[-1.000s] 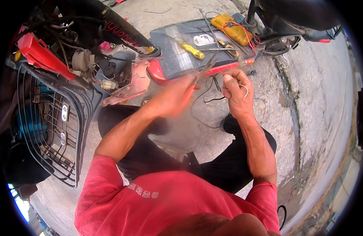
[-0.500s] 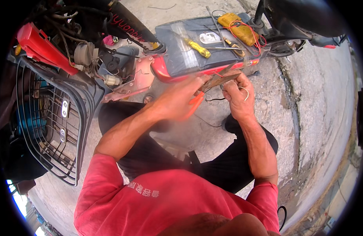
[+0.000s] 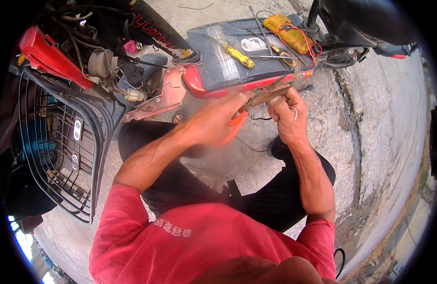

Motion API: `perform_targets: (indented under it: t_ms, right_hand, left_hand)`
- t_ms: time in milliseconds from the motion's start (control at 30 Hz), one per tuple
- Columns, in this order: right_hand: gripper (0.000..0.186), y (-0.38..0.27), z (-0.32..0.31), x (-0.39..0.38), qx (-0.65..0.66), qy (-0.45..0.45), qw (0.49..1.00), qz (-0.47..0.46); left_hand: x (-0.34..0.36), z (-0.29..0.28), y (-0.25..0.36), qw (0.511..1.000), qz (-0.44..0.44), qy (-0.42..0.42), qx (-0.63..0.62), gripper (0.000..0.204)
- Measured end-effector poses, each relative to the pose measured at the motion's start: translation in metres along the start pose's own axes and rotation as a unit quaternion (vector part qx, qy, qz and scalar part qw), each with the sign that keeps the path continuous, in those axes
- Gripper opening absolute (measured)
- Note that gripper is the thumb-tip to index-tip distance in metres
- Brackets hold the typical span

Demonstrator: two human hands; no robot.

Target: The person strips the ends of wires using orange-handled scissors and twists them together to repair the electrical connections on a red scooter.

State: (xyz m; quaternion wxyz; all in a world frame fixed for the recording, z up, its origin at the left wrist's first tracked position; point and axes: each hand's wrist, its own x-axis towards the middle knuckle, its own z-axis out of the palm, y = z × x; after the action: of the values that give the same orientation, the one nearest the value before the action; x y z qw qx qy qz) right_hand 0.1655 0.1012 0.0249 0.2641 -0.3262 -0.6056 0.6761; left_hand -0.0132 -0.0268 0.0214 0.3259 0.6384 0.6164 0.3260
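In front of the red footboard edge, my left hand [image 3: 218, 118] is closed round a hand tool with orange handles [image 3: 237, 127], which looks like pliers; its head is partly hidden by the fingers. Beyond these fingers, a flat brownish piece [image 3: 270, 96] slants up toward my right hand [image 3: 290, 118]. That hand is closed, thumb and fingers pinched at the piece's far end. A thin pale wire [image 3: 295, 112] loops over its fingers. Whether the brown piece belongs to the tool is too unclear to say. A dark wire [image 3: 261, 118] shows between the hands.
Across from me is an electric scooter's footboard [image 3: 204, 61], bearing a yellow-handled screwdriver [image 3: 239, 57], other tools and a yellow meter [image 3: 288, 34] with red leads. To the left are a black wire basket [image 3: 93, 156], a red panel [image 3: 53, 57] and exposed wiring. Cracked concrete [image 3: 384, 142] spreads to the right.
Both hands keep nearly the same place. The right hand and the brown piece have shifted very slightly; the grips look unchanged.
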Motion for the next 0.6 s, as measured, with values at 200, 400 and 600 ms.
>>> perform_targets:
  t_ms: [200,400,600]
  right_hand:
    - [0.012,-0.0009,-0.0015,-0.0006,-0.032,0.006,0.999,0.005]
    - [0.013,-0.0008,0.0003,-0.0003,-0.042,0.018,0.999,-0.014]
    - [0.011,0.0032,-0.0001,0.0011,-0.067,0.039,0.997,-0.012]
  left_hand:
    - [-0.0008,0.0014,-0.0005,1.000,0.009,0.010,-0.004,0.067]
    - [-0.0011,0.0020,-0.0013,1.000,0.017,0.014,-0.003,0.065]
    - [-0.0018,0.0001,-0.0009,1.000,0.020,0.016,-0.004,0.062]
